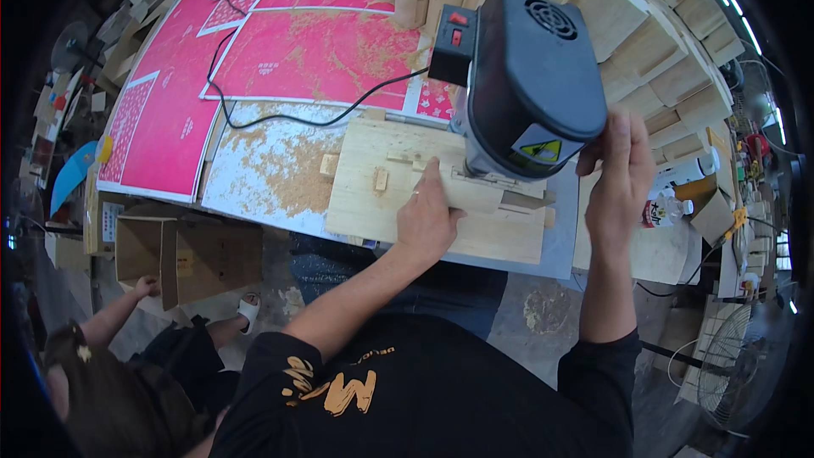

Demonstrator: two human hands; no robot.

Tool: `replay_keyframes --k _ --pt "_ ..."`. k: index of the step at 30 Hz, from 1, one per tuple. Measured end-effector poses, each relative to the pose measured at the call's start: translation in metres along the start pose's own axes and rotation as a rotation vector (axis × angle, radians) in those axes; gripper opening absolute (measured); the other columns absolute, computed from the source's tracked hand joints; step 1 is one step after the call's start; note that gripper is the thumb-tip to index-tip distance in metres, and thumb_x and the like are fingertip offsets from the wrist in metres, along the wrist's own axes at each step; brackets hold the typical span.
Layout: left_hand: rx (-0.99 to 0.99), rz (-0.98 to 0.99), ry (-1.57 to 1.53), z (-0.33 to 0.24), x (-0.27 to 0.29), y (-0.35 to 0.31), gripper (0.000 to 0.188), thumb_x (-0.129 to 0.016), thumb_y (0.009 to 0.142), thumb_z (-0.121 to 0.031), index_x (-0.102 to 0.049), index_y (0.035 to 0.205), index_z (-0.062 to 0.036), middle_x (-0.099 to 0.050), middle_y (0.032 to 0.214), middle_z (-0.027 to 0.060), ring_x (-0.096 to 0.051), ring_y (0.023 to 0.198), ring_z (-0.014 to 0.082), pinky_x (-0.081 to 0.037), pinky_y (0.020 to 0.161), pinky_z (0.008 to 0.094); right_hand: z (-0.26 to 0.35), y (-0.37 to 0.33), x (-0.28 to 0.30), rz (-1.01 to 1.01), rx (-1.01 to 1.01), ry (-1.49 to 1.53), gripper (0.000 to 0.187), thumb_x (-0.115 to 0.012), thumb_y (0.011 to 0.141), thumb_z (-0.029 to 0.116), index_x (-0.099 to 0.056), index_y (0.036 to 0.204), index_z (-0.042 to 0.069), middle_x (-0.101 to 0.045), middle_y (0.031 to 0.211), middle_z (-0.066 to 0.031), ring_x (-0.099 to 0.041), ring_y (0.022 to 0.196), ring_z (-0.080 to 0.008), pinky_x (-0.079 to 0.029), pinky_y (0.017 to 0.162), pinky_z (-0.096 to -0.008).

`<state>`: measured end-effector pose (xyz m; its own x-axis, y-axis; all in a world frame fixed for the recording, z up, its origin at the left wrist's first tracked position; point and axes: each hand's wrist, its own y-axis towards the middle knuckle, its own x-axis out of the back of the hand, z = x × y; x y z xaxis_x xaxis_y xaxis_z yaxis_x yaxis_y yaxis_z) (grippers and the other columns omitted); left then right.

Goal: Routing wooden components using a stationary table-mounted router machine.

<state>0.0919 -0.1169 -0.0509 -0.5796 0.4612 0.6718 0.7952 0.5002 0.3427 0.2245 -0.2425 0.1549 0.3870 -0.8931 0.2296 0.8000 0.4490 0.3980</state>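
Note:
A bench drill press (538,68) with a black housing and red switches stands over a pale wooden jig board (365,203). Under its head lies a small flat piece of wood (476,197). My left hand (426,219) rests over the jig, index finger pointing forward and thumb out to the right, holding that piece at its left end. At the right side of the housing is my right hand (621,178), fingers curled closed. What it grips is hidden behind the hand and the machine. The drill's tip cannot be seen.
Sawdust (280,170) covers the table and its pink sheets (297,55). A black cord (331,121) runs left from the drill press. Stacked wooden pieces (627,25) line the back and right. A plastic bottle (667,209) stands right. Another person (119,373) is beside a cardboard box (216,259), lower left.

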Motion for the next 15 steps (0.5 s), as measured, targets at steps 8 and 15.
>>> replay_keyframes --k 8,15 --pt "-0.031 0.030 -0.082 -0.009 0.003 0.007 0.102 -0.086 0.073 -0.018 -0.024 0.149 0.0097 -0.061 0.117 0.0265 -0.064 0.106 0.0427 -0.055 0.081 0.0469 -0.134 -0.088 -0.001 0.066 0.772 -0.506 0.018 -0.072 0.084 0.013 -0.064 0.098 0.007 -0.072 0.109 -0.0126 -0.061 0.080 -0.0268 -0.048 0.071 -0.0373" --pt "0.020 0.410 -0.106 -0.001 0.041 0.048 0.109 -0.088 0.070 -0.024 -0.023 0.152 0.0068 -0.050 0.138 0.0321 -0.055 0.125 0.0455 -0.050 0.099 0.0479 -0.145 -0.066 0.009 0.144 1.015 -0.578 0.024 -0.077 0.076 0.021 -0.067 0.095 0.011 -0.070 0.117 -0.0069 -0.059 0.092 -0.0286 -0.048 0.080 -0.0421"
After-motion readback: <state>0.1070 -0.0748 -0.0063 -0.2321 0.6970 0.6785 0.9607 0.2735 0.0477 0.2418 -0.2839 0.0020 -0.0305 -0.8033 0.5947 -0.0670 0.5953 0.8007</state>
